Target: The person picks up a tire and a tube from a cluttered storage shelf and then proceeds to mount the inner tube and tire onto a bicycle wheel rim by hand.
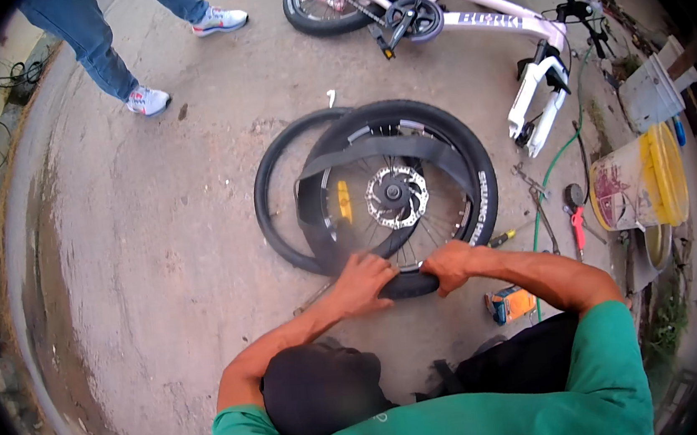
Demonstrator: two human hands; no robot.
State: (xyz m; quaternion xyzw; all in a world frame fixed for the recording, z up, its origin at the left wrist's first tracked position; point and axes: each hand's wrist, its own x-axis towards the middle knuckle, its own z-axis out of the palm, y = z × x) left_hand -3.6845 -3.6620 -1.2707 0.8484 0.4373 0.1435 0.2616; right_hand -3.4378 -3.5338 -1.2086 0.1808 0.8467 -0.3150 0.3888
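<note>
A bicycle wheel lies flat on the ground, its disc brake rotor (pixel 397 197) facing up. Its black tyre (pixel 478 173) is seated round the right side. On the left the tyre is blurred. A wide dark rubber band (pixel 375 147) loops loosely over the spokes. At the wheel's near edge, my left hand (pixel 363 281) grips the tyre, with its fingers toward the right. Just beside it, my right hand (pixel 450 265) is closed round the same near part of the tyre. A yellow tool (pixel 344 202) shows inside the left part of the wheel.
A thinner black ring (pixel 264 194) lies partly under the wheel. A white bicycle frame (pixel 493 21) lies beyond. To the right are a yellow-rimmed bucket (pixel 663 174), a red-handled tool (pixel 577 225), a green hose (pixel 560 151) and an orange-blue box (pixel 510 304). A person's shoe (pixel 148 101) stands far left.
</note>
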